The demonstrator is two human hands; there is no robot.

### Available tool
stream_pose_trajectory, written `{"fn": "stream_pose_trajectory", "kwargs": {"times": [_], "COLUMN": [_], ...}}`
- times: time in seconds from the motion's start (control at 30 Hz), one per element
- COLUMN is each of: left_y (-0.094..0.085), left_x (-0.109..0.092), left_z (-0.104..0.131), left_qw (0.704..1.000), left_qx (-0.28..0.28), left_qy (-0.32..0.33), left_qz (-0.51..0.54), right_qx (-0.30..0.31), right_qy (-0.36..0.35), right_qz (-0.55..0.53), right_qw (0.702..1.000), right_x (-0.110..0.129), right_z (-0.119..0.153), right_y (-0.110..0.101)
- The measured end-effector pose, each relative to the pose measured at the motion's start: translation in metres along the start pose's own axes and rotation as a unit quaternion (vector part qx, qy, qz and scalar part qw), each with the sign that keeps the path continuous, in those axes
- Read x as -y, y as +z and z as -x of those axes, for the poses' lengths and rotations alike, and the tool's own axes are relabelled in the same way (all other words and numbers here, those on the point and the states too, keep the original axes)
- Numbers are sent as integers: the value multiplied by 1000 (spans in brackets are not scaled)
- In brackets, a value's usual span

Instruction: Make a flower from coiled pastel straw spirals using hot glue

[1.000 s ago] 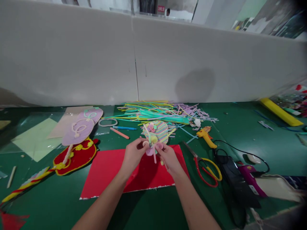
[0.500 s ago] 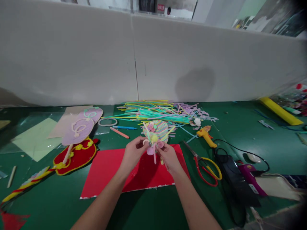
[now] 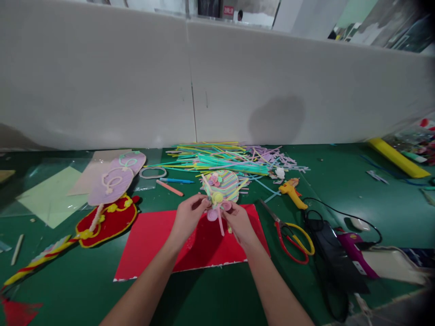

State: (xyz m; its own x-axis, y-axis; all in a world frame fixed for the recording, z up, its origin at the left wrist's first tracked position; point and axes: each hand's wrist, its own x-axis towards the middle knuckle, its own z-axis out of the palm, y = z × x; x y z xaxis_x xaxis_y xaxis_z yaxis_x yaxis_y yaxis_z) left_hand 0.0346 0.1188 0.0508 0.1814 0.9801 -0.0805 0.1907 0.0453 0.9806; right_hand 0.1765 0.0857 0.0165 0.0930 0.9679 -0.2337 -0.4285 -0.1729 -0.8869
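Note:
Between my hands is a small paper piece [image 3: 213,213] of pink coils with a yellow centre and a pink strip hanging down. My left hand [image 3: 192,216] pinches its left side, and my right hand [image 3: 240,222] grips it by the right coil. Just behind it lies a round striped disc [image 3: 228,183] with small pink and green coils on its upper left. Under my hands a red sheet [image 3: 149,240] rests on the green table [image 3: 204,299].
Paper strips [image 3: 217,160] lie in a pile behind the disc. To the right are scissors [image 3: 294,240], a yellow glue gun [image 3: 292,192] with a cable, and a black case [image 3: 336,258]. Left stand out a purple shape [image 3: 112,181] and a red fan-like piece [image 3: 108,222].
The coiled piece has turned slightly between my fingers, its hanging pink strip now reaching a little lower and to the right. Both arms are nearly where they were.

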Motion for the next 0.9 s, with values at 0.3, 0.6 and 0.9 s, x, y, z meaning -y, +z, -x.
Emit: {"fn": "stream_pose_trajectory", "kwargs": {"times": [0.3,0.6,0.9], "left_y": [1,9,5], "left_x": [-2,-6,-8], "left_z": [1,15,10], "left_qw": [999,943,945], "left_qx": [3,-45,-59], "left_qy": [6,195,241], "left_qz": [-34,-265,-213], "right_qx": [-14,-49,-38], "right_qy": [11,-20,-11], "right_qz": [2,22,27], "right_qw": [1000,998,999], "right_x": [2,0,3], "right_z": [1,0,-1], "right_y": [0,0,-5]}}
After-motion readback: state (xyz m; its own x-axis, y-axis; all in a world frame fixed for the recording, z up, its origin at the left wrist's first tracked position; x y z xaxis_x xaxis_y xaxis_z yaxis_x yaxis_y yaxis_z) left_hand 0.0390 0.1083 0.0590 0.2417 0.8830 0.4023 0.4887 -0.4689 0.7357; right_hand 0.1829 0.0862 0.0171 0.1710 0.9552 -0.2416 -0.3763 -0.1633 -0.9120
